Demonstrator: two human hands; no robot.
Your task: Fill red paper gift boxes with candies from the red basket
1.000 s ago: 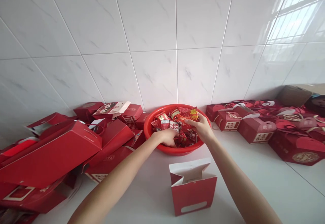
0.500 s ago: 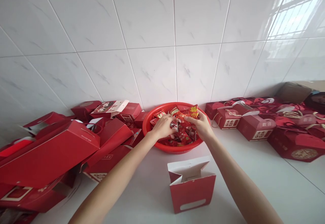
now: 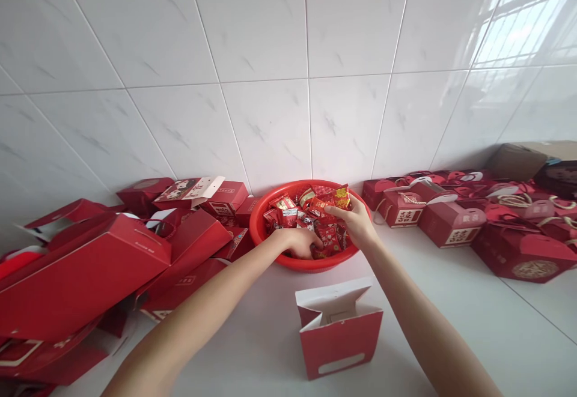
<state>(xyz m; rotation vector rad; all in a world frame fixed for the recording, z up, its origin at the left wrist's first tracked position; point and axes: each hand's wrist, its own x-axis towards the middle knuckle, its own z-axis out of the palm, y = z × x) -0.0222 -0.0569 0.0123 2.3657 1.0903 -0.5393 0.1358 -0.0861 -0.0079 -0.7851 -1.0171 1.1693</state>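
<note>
A red plastic basket [image 3: 258, 229] full of small wrapped snack packets [image 3: 331, 242] stands on the white counter. Inside it, my left hand [image 3: 303, 242] is low at the near side, its fingers curled down among the packets. Its fingertips are partly hidden, so whatever they grip cannot be made out. At the basket's right side my right hand [image 3: 357, 221] is closed on red snack packets, one with gold print [image 3: 341, 197] standing up above the fingers. A red paper box [image 3: 340, 343] with a white inside stands upright between my forearms, its top open.
Red cartons [image 3: 90, 271] lie in a loose heap on the left. Closed red gift boxes [image 3: 453, 223], several with rope handles, crowd the right side. A brown cardboard box [image 3: 518, 163] sits at the far right. White wall tiles [image 3: 265, 127] rise right behind the basket.
My left hand has moved down and slightly nearer among the packets, uncovering a white-and-red packet behind it. My right hand stays almost in place with its packets.
</note>
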